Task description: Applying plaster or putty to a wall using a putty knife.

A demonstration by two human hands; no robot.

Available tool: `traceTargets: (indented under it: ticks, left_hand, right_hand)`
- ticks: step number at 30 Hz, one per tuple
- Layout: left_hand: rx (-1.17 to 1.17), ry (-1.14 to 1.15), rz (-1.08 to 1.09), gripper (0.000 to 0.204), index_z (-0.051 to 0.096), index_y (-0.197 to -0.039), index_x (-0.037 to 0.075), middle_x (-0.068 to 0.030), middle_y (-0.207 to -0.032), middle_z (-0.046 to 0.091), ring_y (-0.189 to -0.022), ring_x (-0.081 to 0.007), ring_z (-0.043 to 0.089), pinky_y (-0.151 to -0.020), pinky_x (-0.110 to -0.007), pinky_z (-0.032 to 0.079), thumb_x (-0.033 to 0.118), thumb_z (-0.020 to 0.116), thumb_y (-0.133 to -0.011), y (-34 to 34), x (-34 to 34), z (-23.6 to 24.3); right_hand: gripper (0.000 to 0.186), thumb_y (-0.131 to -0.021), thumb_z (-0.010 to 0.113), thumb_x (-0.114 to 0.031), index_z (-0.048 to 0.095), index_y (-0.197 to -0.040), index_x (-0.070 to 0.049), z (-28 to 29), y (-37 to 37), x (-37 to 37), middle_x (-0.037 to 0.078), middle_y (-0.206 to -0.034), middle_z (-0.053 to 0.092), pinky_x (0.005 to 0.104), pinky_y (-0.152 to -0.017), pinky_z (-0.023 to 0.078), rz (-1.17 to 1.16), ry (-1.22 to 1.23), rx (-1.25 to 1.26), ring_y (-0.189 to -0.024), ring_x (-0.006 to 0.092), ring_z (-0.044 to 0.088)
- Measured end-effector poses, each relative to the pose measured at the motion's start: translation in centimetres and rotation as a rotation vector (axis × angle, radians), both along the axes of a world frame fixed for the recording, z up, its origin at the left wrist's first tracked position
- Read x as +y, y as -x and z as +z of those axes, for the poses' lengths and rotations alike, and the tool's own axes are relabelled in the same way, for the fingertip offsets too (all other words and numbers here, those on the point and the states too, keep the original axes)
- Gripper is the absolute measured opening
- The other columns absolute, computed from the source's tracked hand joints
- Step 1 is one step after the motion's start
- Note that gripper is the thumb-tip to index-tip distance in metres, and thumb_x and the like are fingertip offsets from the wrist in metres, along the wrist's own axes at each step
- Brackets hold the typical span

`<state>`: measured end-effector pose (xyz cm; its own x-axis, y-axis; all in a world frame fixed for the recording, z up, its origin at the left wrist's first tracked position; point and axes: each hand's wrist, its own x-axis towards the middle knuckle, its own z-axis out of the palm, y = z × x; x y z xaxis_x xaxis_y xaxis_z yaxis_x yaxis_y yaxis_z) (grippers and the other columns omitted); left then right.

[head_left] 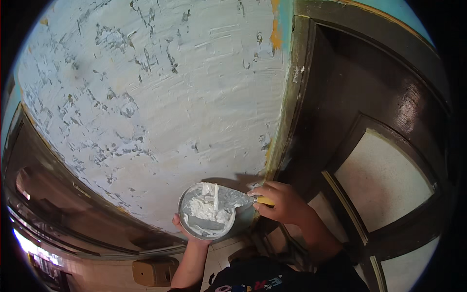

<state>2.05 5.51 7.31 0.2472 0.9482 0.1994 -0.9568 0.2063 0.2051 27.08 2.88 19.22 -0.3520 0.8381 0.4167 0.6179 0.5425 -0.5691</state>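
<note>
My left hand (pixel 192 237) holds a round, shallow grey bowl (pixel 210 225) from below and its left side; most of the fingers are hidden under it. Thick white putty (pixel 203 209) lies in the bowl, heaped toward the middle, with smears along the inner wall. In my right hand (pixel 279 200) is a putty knife (pixel 237 197) with a yellow handle. Its wide, putty-smeared blade reaches over the right side of the bowl, and a white strip of putty lies near its far edge. Both hands are close in front of the wall.
The pale wall (pixel 194 97) ahead has patchy white coating and dark grey gouges. A dark door (pixel 360 92) in a brown frame (pixel 287 117) stands at the right. Another dark wooden frame (pixel 58 185) curves along the left. A brown stool (pixel 154 271) sits on the tiled floor (pixel 104 275).
</note>
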Motion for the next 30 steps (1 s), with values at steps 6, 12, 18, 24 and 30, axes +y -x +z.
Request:
traceTargets:
  ticks: [6, 12, 18, 24, 30]
  left_hand:
    - [0.087, 0.007, 0.043, 0.095, 0.038, -0.144, 0.006, -0.0201, -0.142, 0.045, -0.124, -0.0399, 0.049, -0.099, -0.057, 0.045, 0.069, 0.056, -0.074, -0.1, -0.9, 0.7]
    - [0.059, -0.003, 0.067, 0.095, 0.037, -0.145, 0.008, -0.0201, -0.145, 0.041, -0.126, -0.0420, 0.047, -0.101, -0.059, 0.042, 0.069, 0.056, -0.074, 0.4, -1.3, -0.6]
    - [0.041, 0.020, 0.106, 0.094, 0.037, -0.145, 0.009, -0.0204, -0.146, 0.039, -0.127, -0.0422, 0.045, -0.101, -0.059, 0.041, 0.070, 0.056, -0.075, -0.5, -1.9, -0.8]
    - [0.125, 0.011, 0.199, 0.095, 0.038, -0.144, 0.008, -0.0194, -0.146, 0.040, -0.127, -0.0415, 0.045, -0.101, -0.059, 0.041, 0.071, 0.055, -0.075, 0.2, -2.7, -1.4]
    - [0.085, 0.040, 0.307, 0.096, 0.038, -0.143, 0.007, -0.0221, -0.144, 0.041, -0.127, -0.0410, 0.045, -0.103, -0.057, 0.041, 0.067, 0.061, -0.072, 0.6, -2.8, -1.8]
  right_hand:
    - [0.027, -0.085, 0.066, -0.014, 0.063, -0.110, -0.006, -2.6, -0.6, 1.2, 0.011, -0.092, 0.060, 0.0365, -0.069, 0.050, -0.048, 0.007, 0.127, -0.078, 0.0289, 0.063]
    - [0.034, -0.089, 0.063, -0.013, 0.063, -0.123, -0.014, -2.8, 0.6, 1.7, 0.008, -0.086, 0.057, 0.0349, -0.071, 0.049, 0.014, -0.038, 0.057, -0.078, 0.0256, 0.057]
    - [0.032, -0.089, 0.063, -0.013, 0.067, -0.120, -0.016, -4.4, 1.2, 4.0, 0.006, -0.080, 0.053, 0.0349, -0.067, 0.048, -0.027, -0.256, -0.118, -0.075, 0.0234, 0.055]
    - [0.031, -0.087, 0.063, -0.008, 0.069, -0.117, -0.013, -4.2, 0.4, 4.3, 0.007, -0.077, 0.052, 0.0341, -0.061, 0.045, -0.034, -0.166, 0.026, -0.067, 0.0227, 0.053]
    - [0.029, -0.086, 0.062, -0.006, 0.070, -0.114, -0.009, -2.1, -0.2, 3.7, 0.008, -0.071, 0.055, 0.0320, -0.060, 0.044, 0.209, 0.061, 0.070, -0.063, 0.0205, 0.053]
